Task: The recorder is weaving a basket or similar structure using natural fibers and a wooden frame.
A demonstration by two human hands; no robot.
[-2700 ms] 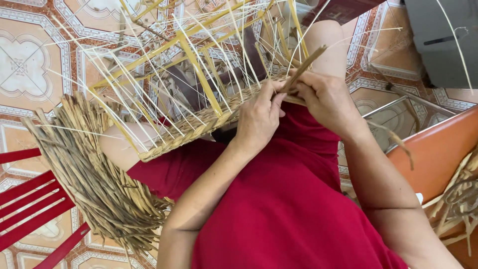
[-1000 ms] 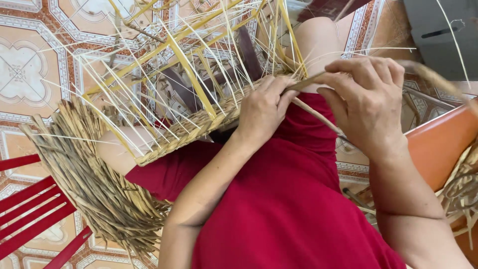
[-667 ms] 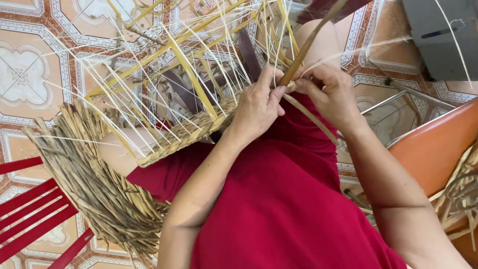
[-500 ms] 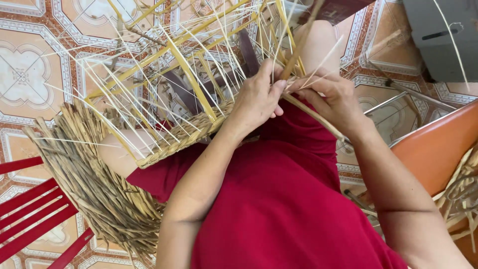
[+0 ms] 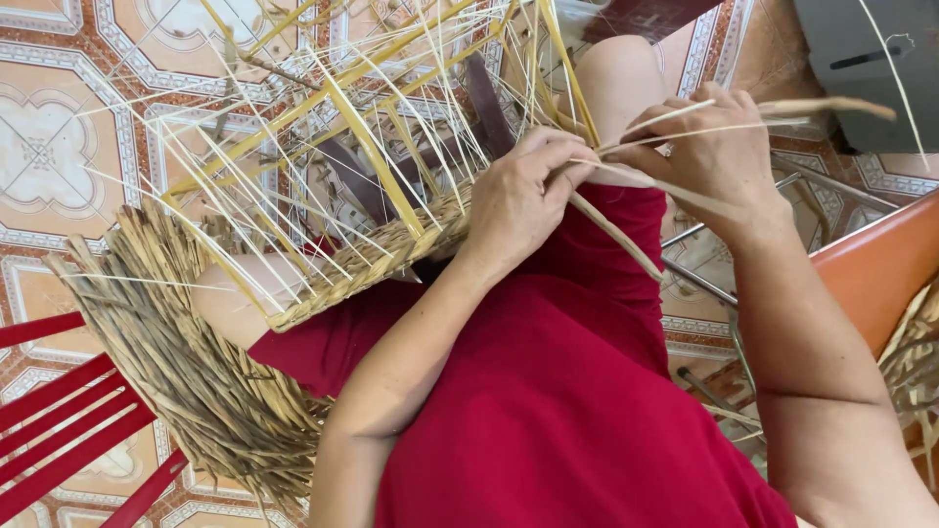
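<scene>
The basket [image 5: 391,244] is woven of dry, matt straw-coloured fibre on stiff pale cane ribs (rough to the eye), and the strand [image 5: 626,230] looks the same. The floor [image 5: 59,147] is glossy patterned tile; the dress [image 5: 558,411] is soft matt red cloth.

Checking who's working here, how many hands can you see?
2: the left hand presses on the basket rim; the right hand pulls a strand to the right. No others show.

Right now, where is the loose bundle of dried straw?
In the head view, the bundle of dried straw hangs at lower left, over the tiled floor, below the half-woven basket on the lap and just above the red slats.
</scene>
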